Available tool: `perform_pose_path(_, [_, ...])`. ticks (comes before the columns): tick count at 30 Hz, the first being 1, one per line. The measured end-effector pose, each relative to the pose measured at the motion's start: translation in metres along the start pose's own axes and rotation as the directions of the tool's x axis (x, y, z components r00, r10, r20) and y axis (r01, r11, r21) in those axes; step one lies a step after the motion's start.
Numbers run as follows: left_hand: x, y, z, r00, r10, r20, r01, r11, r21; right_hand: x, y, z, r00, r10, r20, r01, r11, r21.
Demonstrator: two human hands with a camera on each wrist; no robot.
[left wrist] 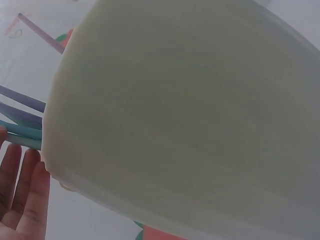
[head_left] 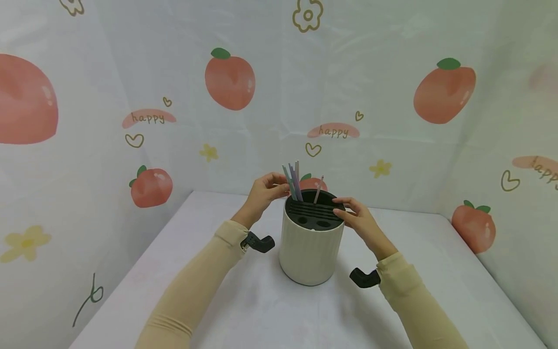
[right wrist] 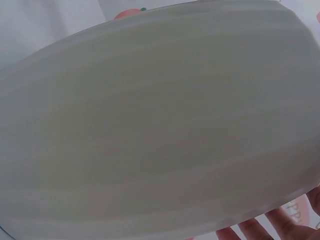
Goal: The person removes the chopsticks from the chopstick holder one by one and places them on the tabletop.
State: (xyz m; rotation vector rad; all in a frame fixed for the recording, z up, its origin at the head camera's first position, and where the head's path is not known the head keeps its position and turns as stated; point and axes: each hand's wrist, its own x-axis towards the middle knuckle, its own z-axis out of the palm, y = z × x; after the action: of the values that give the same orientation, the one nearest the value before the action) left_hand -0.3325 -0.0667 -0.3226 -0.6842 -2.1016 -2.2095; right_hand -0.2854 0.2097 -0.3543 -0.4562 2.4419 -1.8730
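Note:
A ribbed cream desk organizer (head_left: 310, 254) with a black slotted top (head_left: 314, 212) stands upright on the table. Several thin pastel sticks (head_left: 293, 182) lean out of its rear opening at the left, and one pinkish stick (head_left: 319, 189) stands apart from them. My left hand (head_left: 267, 190) is at the organizer's left side, thumb and forefinger pinching at the green-teal sticks (left wrist: 22, 131). Its other fingers (left wrist: 35, 200) are extended beside the rim. With my right hand (head_left: 358, 217) I grip the organizer's right rim. In the right wrist view the organizer hides most of those fingers (right wrist: 255, 230).
A white cloth covers the table (head_left: 244, 310). Behind it hangs a white backdrop (head_left: 270, 140) printed with peaches, hearts and flowers, which also runs along both sides. Black wrist devices (head_left: 260, 242) are strapped to both sleeves.

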Motion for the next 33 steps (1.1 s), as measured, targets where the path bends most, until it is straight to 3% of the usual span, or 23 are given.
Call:
perform_pose_path(22, [0.005, -0.001, 0.001, 0.999, 0.044, 0.017, -0.044, 0.999, 0.013, 0.001, 0.002, -0.001, 1.0, -0.006, -0.013, 0.006, 1.0, -0.013])
perform_pose_path(28, [0.009, 0.018, 0.001, 0.995, 0.098, 0.014, -0.098, 0.995, 0.036, 0.0, 0.003, 0.0, 1.0, -0.005, -0.022, 0.005, 1.0, -0.013])
perform_pose_path(33, [0.017, 0.054, -0.005, 0.985, 0.171, -0.016, -0.171, 0.985, -0.037, -0.001, 0.003, 0.0, 1.0, 0.005, -0.015, -0.005, 1.0, -0.009])
